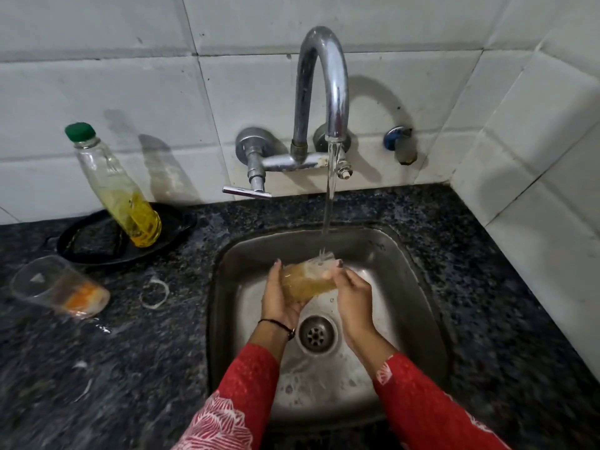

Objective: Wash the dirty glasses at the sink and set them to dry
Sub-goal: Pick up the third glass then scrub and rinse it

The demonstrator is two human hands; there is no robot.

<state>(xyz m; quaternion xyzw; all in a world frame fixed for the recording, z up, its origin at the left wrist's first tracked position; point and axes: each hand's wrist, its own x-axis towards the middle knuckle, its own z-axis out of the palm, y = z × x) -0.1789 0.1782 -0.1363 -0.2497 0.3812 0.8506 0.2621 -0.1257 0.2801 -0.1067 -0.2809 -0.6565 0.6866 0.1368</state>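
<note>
1. Seen from above: a steel sink (406,254) set in a dark speckled bench (130,352), with white wall tiles behind.
2. Held over the sink, just above the drain (316,334): a glass (306,280), tipped on its side, yellowish-brown inside.
3. Cupping the glass from below: left hand (281,293), fingers curled round the body, gripping it.
4. Gripping the glass at its other end: right hand (352,297), fingers (337,266) bent over the edge.
5. Pouring from a curved chrome tap (321,92) on the wall: a thin stream of water (329,196), striking the glass near the right hand and splashing.
6. Lying on its side on the bench, well left of the sink: a second glass (58,287), with orange residue at its base.
7. Behind the second glass: a black tray (97,245) carrying a leaning clear bottle (113,186), green-capped, with yellow liquid in its lower part.
8. On the bench between the second glass and the sink: a small pale ring (155,292).
9. On both forearms: red patterned sleeves.
</note>
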